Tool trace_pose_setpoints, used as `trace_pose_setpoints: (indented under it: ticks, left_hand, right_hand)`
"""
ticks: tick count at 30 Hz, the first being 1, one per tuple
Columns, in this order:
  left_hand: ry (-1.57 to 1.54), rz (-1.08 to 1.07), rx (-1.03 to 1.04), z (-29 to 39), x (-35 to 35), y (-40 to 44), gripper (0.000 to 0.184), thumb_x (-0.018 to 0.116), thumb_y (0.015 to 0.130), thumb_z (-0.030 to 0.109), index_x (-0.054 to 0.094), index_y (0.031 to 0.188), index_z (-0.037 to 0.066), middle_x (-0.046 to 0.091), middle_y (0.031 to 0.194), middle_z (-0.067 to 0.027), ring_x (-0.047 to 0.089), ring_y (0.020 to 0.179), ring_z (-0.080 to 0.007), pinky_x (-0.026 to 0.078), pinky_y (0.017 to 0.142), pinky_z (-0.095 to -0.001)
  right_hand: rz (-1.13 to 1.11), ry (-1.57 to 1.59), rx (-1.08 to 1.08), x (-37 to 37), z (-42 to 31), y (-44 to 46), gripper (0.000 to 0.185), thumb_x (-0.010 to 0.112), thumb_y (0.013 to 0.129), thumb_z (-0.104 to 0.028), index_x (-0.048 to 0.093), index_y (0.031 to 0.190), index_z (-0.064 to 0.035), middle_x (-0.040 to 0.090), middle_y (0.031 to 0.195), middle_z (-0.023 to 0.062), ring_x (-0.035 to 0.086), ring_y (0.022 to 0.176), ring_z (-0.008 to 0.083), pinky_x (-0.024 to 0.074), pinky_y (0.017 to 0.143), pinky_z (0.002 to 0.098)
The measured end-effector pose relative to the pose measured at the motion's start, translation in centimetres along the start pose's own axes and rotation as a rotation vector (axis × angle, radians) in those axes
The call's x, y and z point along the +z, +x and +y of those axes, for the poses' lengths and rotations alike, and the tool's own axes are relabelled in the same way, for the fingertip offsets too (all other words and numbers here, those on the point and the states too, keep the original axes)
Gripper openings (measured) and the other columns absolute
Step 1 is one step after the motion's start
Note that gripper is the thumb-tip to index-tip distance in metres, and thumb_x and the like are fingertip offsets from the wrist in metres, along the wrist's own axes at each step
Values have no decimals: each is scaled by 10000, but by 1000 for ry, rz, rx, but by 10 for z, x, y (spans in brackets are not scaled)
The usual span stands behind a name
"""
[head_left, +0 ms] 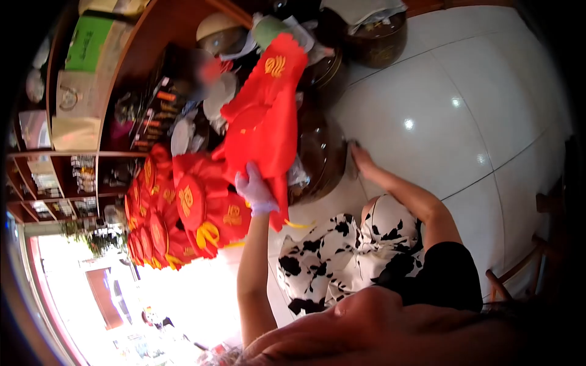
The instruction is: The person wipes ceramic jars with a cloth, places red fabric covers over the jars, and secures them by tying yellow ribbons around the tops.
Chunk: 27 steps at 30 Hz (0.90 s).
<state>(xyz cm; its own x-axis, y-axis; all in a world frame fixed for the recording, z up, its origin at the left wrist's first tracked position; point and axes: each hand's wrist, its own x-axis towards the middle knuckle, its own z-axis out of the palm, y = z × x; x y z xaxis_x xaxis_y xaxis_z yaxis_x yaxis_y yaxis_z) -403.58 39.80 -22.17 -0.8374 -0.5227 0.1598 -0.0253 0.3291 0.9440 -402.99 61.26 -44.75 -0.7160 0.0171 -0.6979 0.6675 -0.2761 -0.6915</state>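
My left hand (pixel 255 190), in a pale lilac glove, is closed at the lower part of a red cloth cover (pixel 262 131). The cloth has a scalloped edge and a gold emblem, and spreads over something round beneath it. Beside it on the left, several red cloth-covered jars (pixel 192 201) with gold lettering and yellow ribbons stand close together. My right hand (pixel 361 160) is bare and low beside a glossy brown jar (pixel 320 155). Its fingers are blurred and partly dark, so their grip is unclear.
More brown jars (pixel 378 43) stand at the top, one with a cloth on it. Wooden shelves (pixel 125 85) with boxes run along the left. White floor tiles (pixel 427 91) lie on the right, near a wooden chair (pixel 519 268). Bright light comes through an opening at lower left.
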Motion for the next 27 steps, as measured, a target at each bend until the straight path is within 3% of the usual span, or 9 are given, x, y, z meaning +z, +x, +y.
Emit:
trace_pose_setpoints:
  ticks: [2,7,9,12,17,21,23,25,27]
  left_hand:
    - [-260,-94,-11,-3,1,5,226,557,836,146,545,959,-43,583,891,-46,501,786,-107,430,723,-248]
    - [-288,-136,-70,-2,-4,12,227,578,825,167,542,921,-36,573,870,-23,486,779,-93,421,708,-235]
    - [-323,-237,-60,-3,-6,17,237,596,816,196,545,897,-21,564,850,-16,462,742,-90,403,667,-231]
    - [-209,-237,-104,-10,-7,21,228,593,816,191,552,894,-19,568,823,-15,460,719,-88,394,649,-233]
    - [-237,-264,-17,-15,-4,23,228,575,815,170,570,889,-46,595,827,-33,507,738,-110,414,674,-247]
    - [-328,-325,-4,-8,-9,17,244,573,819,172,566,901,-57,599,854,-46,516,760,-122,425,698,-260]
    - [-177,-288,79,-1,-11,14,283,594,807,217,568,881,-55,602,799,-75,517,730,-126,426,680,-264]
    - [-65,-298,118,-12,-15,23,311,614,791,248,566,848,-54,592,742,-85,511,689,-129,424,649,-271]
    - [19,-278,234,-42,-15,36,416,664,737,340,545,752,-58,544,582,-102,475,557,-142,402,542,-314]
  right_hand:
    - [-6,-24,-554,0,-23,22,434,422,884,-356,571,1046,18,440,1222,244,401,1161,306,299,956,322]
    - [-19,-117,-935,24,-100,-25,275,512,850,-260,615,945,-23,491,1177,182,409,1130,317,330,930,343]
    - [199,-542,-1395,17,-73,-54,199,601,774,-240,631,858,-62,497,1175,131,377,1134,336,301,930,443]
    - [193,-985,-1535,26,-45,-113,169,668,675,-235,625,780,-110,502,1158,87,372,1108,337,278,893,517]
    - [-124,-1063,-1791,34,-36,-105,192,684,609,-241,628,780,-177,518,1096,41,388,1065,311,274,875,510]
    - [29,-890,-1809,15,-43,-82,144,635,677,-219,620,785,-125,512,1077,59,413,1043,289,355,818,413]
    - [268,-614,-1530,7,-28,-66,152,582,747,-213,615,808,-77,532,1000,97,475,943,296,400,755,366]
    - [261,-207,-908,-8,-13,-34,221,541,811,-230,608,838,-21,581,888,114,530,814,250,419,708,325]
    - [241,-8,-626,-30,-22,-47,314,524,843,-304,610,839,-2,597,768,83,518,700,160,415,665,297]
